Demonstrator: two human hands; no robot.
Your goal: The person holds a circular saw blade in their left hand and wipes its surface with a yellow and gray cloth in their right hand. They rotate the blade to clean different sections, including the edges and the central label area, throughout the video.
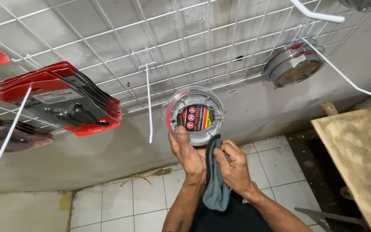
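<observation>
From the head camera, looking down and forward at a wall: the left hand [188, 151] holds a round clear plastic package [194, 115] with a red and black label, its fingers pinching the lower rim from below with the thumb up against the front face. The package is raised in front of the white wire grid [108, 47] on the wall, just right of a bare white hook [149, 103]. The right hand [233, 165] sits just beside it, fingers curled shut around a grey cloth [216, 180] whose upper end touches the package's bottom edge.

The grip looks slight to me: only the rim is caught, so a firm push with the cloth could tip the smooth package out of the fingers onto the tiled floor [121, 202]. The bare hook juts out close by, and a careless swing could knock the package against it.

Around them: flat red packages [61, 96] hang on a hook at left, a second round package [295, 64] hangs upper right with a long hook [340, 71] sticking out past it, and a plywood board [359, 154] leans in at right. Nothing lies between the hands and the grid.
</observation>
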